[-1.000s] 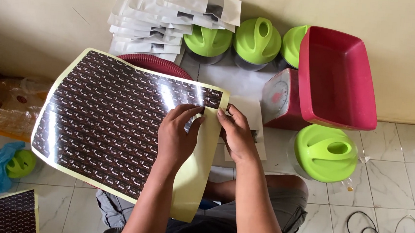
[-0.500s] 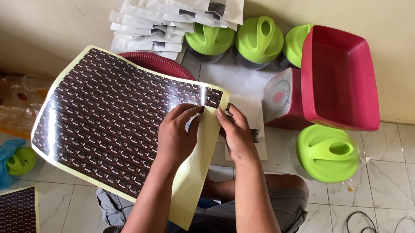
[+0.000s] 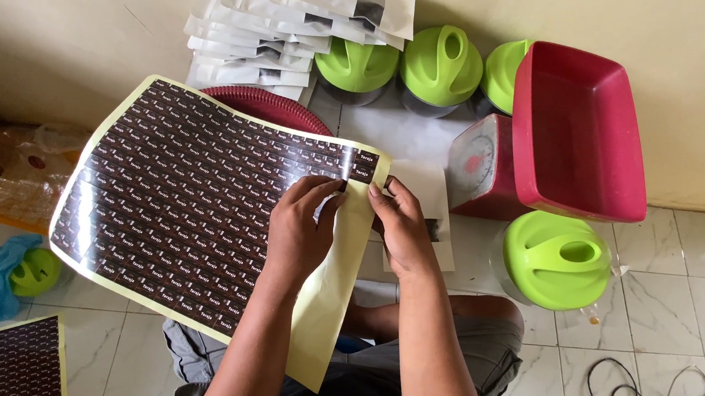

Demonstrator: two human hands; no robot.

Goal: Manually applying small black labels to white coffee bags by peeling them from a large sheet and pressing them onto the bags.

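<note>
While the sticker sheet (image 3: 192,210) is held across the middle of the frame, one small dark sticker (image 3: 343,187) at its upper right edge is pinched by the left hand (image 3: 299,231). The right hand (image 3: 400,227) is clenched on the bare yellow backing strip (image 3: 337,289) beside it. Peeling seems to be the step in hand, though the lifted edge is hardly seen. A steady pull off the backing is called for next, probably toward the white pouch (image 3: 427,204) under the right hand.
</note>
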